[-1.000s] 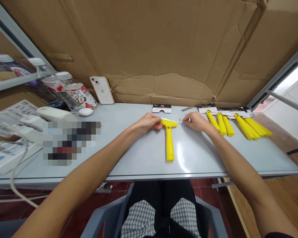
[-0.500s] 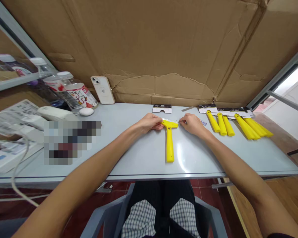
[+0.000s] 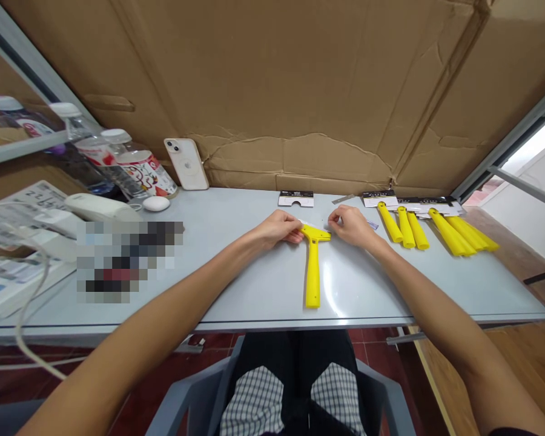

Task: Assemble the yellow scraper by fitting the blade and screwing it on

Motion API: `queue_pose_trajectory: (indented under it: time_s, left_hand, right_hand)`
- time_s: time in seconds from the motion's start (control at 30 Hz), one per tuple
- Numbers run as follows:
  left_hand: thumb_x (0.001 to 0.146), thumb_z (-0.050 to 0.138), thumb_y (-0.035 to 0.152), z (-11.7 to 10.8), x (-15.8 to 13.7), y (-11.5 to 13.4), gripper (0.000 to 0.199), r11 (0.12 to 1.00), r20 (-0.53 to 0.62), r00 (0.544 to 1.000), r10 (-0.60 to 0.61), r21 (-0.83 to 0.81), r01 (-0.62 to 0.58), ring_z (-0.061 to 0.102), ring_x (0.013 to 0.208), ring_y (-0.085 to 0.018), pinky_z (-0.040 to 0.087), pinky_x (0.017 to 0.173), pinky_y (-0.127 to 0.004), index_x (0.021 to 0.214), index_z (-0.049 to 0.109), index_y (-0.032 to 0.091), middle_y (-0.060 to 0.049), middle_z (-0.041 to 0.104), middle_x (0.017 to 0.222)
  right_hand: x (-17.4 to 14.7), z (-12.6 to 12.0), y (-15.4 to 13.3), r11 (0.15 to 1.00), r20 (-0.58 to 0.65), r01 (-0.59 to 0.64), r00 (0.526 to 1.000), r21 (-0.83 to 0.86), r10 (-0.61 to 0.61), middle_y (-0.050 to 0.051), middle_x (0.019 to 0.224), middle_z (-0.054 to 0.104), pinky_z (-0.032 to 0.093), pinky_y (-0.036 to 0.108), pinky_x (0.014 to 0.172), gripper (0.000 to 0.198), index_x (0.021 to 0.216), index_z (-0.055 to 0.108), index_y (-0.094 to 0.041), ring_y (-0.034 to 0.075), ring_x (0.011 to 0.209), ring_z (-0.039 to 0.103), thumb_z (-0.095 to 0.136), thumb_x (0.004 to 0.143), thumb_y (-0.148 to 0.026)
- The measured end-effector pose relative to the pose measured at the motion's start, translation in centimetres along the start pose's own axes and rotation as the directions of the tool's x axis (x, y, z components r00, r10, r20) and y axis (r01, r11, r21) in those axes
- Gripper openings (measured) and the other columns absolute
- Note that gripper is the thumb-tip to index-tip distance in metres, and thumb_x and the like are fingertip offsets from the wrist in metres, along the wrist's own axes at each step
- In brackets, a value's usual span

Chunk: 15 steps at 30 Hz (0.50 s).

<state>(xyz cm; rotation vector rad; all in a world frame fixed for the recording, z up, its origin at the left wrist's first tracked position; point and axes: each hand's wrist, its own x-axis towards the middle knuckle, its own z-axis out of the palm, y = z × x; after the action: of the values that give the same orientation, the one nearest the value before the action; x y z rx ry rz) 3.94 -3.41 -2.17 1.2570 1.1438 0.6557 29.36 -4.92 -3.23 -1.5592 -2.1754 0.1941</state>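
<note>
While the yellow scraper (image 3: 313, 266) is occupying the middle of the table (image 3: 263, 284), its handle pointing toward the front edge, the left hand (image 3: 281, 231) is gripping its head by the left end. The right hand (image 3: 350, 227) is poised just beside the head's right end, thumb and fingertips drawn together; whether they are pinching a small part cannot be told. By judgement, fine work at the head is proceeding, and the next move is calling for a steady left grip and exact right fingertips. Beyond, a black-and-white card (image 3: 296, 198) and a thin metal strip (image 3: 343, 198) are lying apart; farther right, several yellow-handled tools (image 3: 445, 231) are resting.
</note>
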Motion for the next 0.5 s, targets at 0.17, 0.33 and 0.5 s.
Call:
queue_pose_trajectory:
  time_s: [0.17, 0.33, 0.5]
  left_hand:
    - [0.089, 0.081, 0.015, 0.4, -0.3, -0.1, 0.021, 1.0, 0.034, 0.999, 0.023, 0.019, -0.024, 0.074, 0.061, -0.014, 0.065, 0.065, -0.023, 0.069, 0.079, 0.013, -0.01, 0.079, 0.068]
    - [0.092, 0.083, 0.021, 0.5, -0.7, -0.1, 0.023, 0.998, 0.054, 0.997, 0.062, 0.029, -0.064, 0.074, 0.063, -0.015, 0.066, 0.067, -0.025, 0.071, 0.079, 0.013, -0.01, 0.079, 0.068]
    - [0.093, 0.082, 0.023, 0.7, -0.9, -0.2, 0.022, 0.993, 0.098, 0.99, 0.105, 0.036, -0.109, 0.075, 0.064, -0.015, 0.066, 0.069, -0.026, 0.075, 0.083, 0.012, -0.011, 0.08, 0.072]
  right_hand:
    - [-0.6, 0.7, -1.6, 0.935, -0.082, 0.162, 0.986, 0.314, -0.143, 0.007, 0.097, 0.079, 0.051, 0.033, 0.08, 0.014, 0.096, 0.084, -0.02, 0.022, 0.093, 0.07, 0.071, 0.099, -0.023]
    - [-1.3, 1.5, -2.9, 0.895, -0.081, 0.196, 0.981, 0.401, -0.178, 0.009, 0.104, 0.08, 0.054, 0.035, 0.081, 0.013, 0.099, 0.087, -0.022, 0.025, 0.102, 0.072, 0.074, 0.099, -0.025]
    - [-1.4, 1.6, -3.4, 0.895, -0.087, 0.16, 0.987, 0.416, -0.136, 0.009, 0.105, 0.079, 0.055, 0.035, 0.08, 0.012, 0.096, 0.087, -0.023, 0.025, 0.101, 0.073, 0.076, 0.097, -0.024]
